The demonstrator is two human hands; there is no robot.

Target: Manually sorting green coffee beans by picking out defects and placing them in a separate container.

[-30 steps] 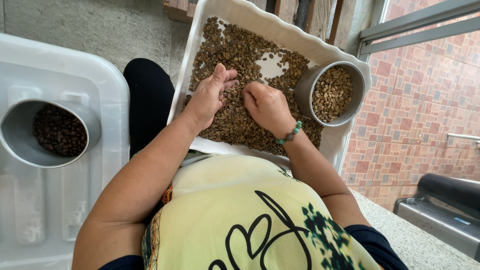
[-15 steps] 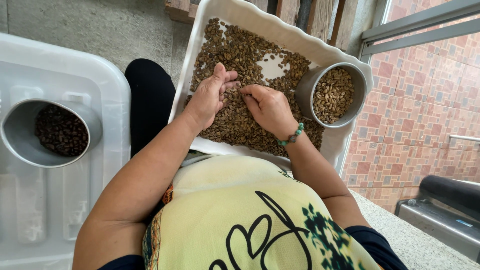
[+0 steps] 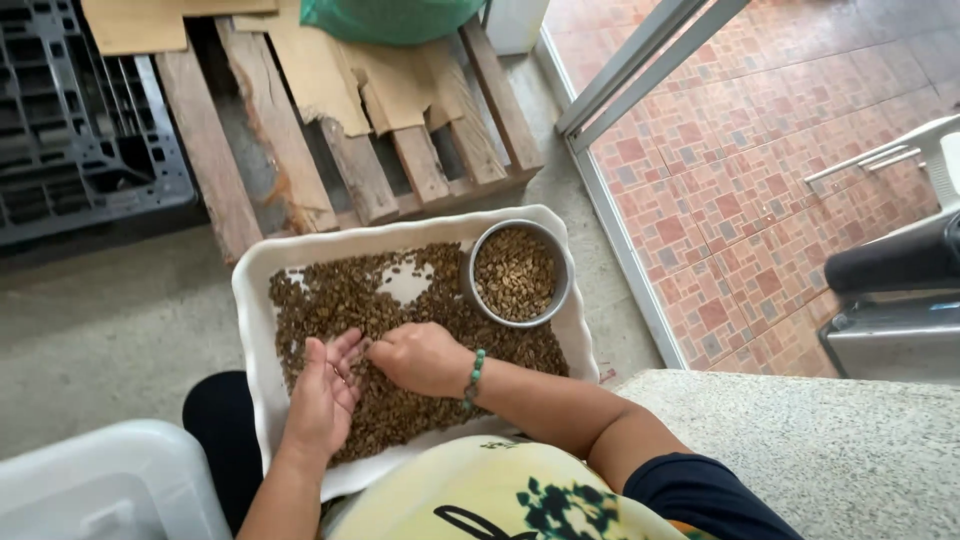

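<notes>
A white tray [image 3: 262, 300] lies on the person's lap and serves here as the landmark. It is covered with brown beans [image 3: 340, 305], with a small bare patch near its far middle. The left hand [image 3: 325, 395] rests on the beans in the near left part of the tray, palm turned up and fingers open, holding a few beans loosely in the palm. The right hand [image 3: 422, 358] lies just beside it, near the middle of the tray, fingers curled down onto the beans; it seems to pinch some, but I cannot tell this for sure. A green bead bracelet [image 3: 476, 366] is on its wrist. A metal bowl [image 3: 478, 295] with paler beans stands in the far right corner of the tray. Beyond the tray is a wooden pallet [image 3: 410, 165], and near its left side a white plastic bin [image 3: 100, 485].
</notes>
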